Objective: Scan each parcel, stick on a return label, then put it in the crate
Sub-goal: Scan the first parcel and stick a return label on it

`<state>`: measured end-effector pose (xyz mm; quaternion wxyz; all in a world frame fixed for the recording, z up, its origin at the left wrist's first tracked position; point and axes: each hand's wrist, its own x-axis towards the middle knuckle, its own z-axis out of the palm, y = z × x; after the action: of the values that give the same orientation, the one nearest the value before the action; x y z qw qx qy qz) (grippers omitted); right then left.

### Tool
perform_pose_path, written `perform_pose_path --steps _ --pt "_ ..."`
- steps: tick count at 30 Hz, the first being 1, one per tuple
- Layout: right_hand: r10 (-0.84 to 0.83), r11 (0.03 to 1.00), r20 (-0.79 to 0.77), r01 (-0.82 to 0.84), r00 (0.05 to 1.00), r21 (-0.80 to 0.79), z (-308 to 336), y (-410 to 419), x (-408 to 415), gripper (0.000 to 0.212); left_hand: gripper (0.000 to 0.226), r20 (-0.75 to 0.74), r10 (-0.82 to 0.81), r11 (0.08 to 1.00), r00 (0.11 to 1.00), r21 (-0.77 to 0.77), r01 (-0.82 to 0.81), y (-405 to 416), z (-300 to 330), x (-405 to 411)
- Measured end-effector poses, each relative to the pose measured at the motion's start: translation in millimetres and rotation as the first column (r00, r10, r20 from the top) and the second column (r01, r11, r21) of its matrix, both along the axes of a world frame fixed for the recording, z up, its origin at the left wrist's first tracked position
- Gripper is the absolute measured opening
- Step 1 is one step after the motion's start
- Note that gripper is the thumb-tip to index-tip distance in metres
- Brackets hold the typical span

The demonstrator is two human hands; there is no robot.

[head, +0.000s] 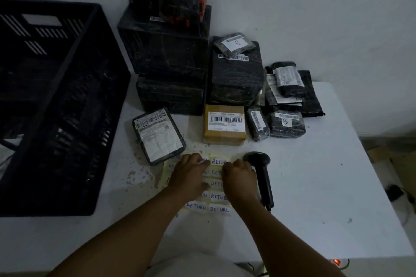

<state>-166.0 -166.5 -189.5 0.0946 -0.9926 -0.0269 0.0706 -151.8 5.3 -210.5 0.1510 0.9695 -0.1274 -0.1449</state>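
A yellow sheet of white RETURN labels [217, 202] lies on the white table [315, 198] in front of me. My left hand [189, 175] rests on the sheet's left half, fingers bent at its top edge. My right hand [238, 180] sits on the right half, fingertips curled at a label near the top. The black handheld scanner [261, 171] lies just right of my right hand. A flat black parcel [158, 135] with a white shipping label lies left of a brown cardboard parcel [224, 127]. The black plastic crate [51, 101] stands at the left.
Several black-wrapped parcels are stacked against the wall behind, large boxes [166, 51] at the left and small pouches [286, 101] at the right. The table's right edge drops to the floor. A red light [336, 262] glows at the table's near edge.
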Motion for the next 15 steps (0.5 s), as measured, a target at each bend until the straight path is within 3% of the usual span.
perform_pose_path --steps 9,15 --pt "0.077 0.997 0.047 -0.078 0.996 0.026 4.1 -2.9 -18.0 0.01 0.081 -0.001 -0.003 0.999 1.0 0.032 0.003 -2.3 3.1 1.1" --pt "-0.069 0.957 0.28 -0.016 0.958 0.29 16.6 -13.7 -33.6 0.011 0.082 -0.021 0.009 1.0 1.0 0.027 -0.009 -3.3 5.9 -0.5"
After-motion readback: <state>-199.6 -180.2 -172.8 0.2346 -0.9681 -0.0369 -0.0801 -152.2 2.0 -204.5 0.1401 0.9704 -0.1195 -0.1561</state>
